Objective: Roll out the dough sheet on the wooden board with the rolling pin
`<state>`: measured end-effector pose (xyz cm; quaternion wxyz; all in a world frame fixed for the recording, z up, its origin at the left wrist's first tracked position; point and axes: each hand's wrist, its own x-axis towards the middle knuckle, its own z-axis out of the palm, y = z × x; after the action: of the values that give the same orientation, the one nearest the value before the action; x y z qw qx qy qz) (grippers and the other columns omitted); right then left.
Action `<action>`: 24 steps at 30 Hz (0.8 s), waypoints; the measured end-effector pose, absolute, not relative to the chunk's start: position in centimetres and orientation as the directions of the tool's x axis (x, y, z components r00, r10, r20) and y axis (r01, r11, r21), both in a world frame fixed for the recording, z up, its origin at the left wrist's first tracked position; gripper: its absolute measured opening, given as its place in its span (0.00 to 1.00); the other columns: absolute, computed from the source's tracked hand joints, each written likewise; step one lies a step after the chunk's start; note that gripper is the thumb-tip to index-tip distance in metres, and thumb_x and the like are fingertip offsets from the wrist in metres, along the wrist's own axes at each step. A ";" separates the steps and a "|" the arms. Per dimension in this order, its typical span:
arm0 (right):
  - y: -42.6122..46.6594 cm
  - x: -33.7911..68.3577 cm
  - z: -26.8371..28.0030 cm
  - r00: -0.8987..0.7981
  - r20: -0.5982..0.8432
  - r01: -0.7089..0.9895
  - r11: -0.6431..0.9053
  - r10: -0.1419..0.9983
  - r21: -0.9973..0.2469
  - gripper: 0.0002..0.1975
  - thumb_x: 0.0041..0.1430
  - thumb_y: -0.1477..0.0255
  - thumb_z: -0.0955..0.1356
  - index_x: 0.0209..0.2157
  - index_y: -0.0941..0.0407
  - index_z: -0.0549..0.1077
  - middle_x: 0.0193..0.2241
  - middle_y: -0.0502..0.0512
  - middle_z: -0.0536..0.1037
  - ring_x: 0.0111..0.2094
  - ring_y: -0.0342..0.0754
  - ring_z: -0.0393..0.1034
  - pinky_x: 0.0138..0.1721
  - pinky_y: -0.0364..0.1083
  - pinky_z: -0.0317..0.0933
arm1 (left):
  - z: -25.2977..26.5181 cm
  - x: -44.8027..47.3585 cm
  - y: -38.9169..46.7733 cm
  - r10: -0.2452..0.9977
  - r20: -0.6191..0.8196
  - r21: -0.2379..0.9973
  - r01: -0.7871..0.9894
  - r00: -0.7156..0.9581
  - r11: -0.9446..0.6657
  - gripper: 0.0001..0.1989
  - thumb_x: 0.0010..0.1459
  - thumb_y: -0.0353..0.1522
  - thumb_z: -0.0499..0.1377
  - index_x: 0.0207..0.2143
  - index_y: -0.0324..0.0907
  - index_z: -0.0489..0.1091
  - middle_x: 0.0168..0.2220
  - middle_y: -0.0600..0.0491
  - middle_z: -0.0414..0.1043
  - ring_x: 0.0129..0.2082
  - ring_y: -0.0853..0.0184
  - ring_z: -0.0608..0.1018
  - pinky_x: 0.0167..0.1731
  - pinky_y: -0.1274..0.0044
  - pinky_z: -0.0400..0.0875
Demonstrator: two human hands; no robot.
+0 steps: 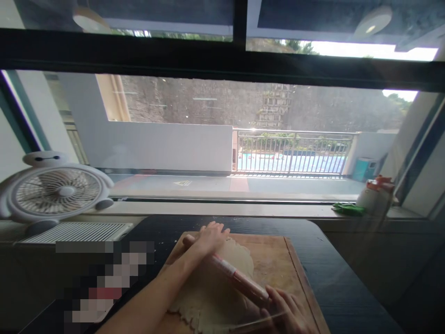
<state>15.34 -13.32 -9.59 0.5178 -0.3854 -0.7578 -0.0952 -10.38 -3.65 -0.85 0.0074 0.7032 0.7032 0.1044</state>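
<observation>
A wooden rolling pin (239, 279) lies slantwise across a wide, thin sheet of pale dough (215, 299) with a ragged edge. My left hand (212, 237) is laid over the pin's far left part, palm down on it and fingers reaching forward past it; the pin's end shows beside my wrist. At the near right end, my right hand (287, 310) has its fingers bent over the pin. Under the dough is a wooden board (274, 257), its right side bare. My left forearm covers part of the dough and board.
The board rests on a dark table (323, 260). A white fan (64, 190) stands at left by the window sill (243, 209). On the sill at right are a green cloth (347, 208) and a white bottle with a red top (370, 192). A blurred patch hides something at lower left.
</observation>
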 end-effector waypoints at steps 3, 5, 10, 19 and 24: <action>-13.6 15.3 -9.1 -0.226 0.846 0.656 0.717 0.484 -0.235 0.16 0.55 0.61 0.61 0.44 0.51 0.69 0.33 0.53 0.75 0.32 0.47 0.71 0.31 0.43 0.66 | -0.6 -11.4 -7.6 0.987 0.162 0.112 0.994 -0.006 -0.012 0.20 0.59 0.39 0.42 0.45 0.45 0.68 0.50 0.50 0.67 0.52 0.61 0.65 0.51 0.67 0.57; -13.8 15.4 -8.8 -0.280 0.831 0.626 0.748 0.481 -0.222 0.17 0.54 0.62 0.63 0.45 0.51 0.67 0.34 0.53 0.75 0.33 0.47 0.71 0.32 0.43 0.66 | -1.0 -12.3 -11.0 0.972 0.236 0.081 0.996 0.001 -0.021 0.20 0.60 0.38 0.41 0.47 0.46 0.68 0.51 0.52 0.67 0.53 0.62 0.65 0.54 0.67 0.54; -14.2 15.5 -8.3 -0.270 0.794 0.615 0.732 0.544 -0.293 0.17 0.56 0.63 0.61 0.46 0.51 0.68 0.35 0.54 0.75 0.35 0.48 0.70 0.34 0.43 0.66 | -3.7 -14.2 -18.7 0.919 0.395 0.013 1.000 0.019 -0.026 0.23 0.59 0.42 0.43 0.56 0.49 0.57 0.57 0.55 0.59 0.57 0.63 0.60 0.56 0.65 0.53; -13.4 15.3 -9.5 -0.193 0.838 0.594 0.740 0.510 -0.314 0.16 0.57 0.64 0.60 0.45 0.52 0.69 0.33 0.54 0.75 0.32 0.46 0.71 0.33 0.42 0.66 | -2.1 -13.8 -14.1 0.957 0.282 0.086 0.995 -0.069 0.046 0.22 0.60 0.42 0.40 0.48 0.48 0.67 0.53 0.53 0.64 0.56 0.61 0.61 0.55 0.64 0.52; -13.2 15.0 -9.8 -0.130 0.854 0.620 0.714 0.504 -0.326 0.16 0.58 0.65 0.58 0.43 0.52 0.71 0.31 0.54 0.75 0.31 0.46 0.71 0.31 0.42 0.66 | -0.9 -13.2 -6.6 0.989 0.111 0.092 0.992 -0.099 0.089 0.22 0.58 0.42 0.41 0.44 0.44 0.69 0.50 0.48 0.67 0.53 0.59 0.65 0.50 0.64 0.58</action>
<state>15.00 -13.17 -9.83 0.5429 -0.3744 -0.7498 -0.0534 -13.18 -6.63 -0.90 -0.0100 0.6711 0.7378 0.0717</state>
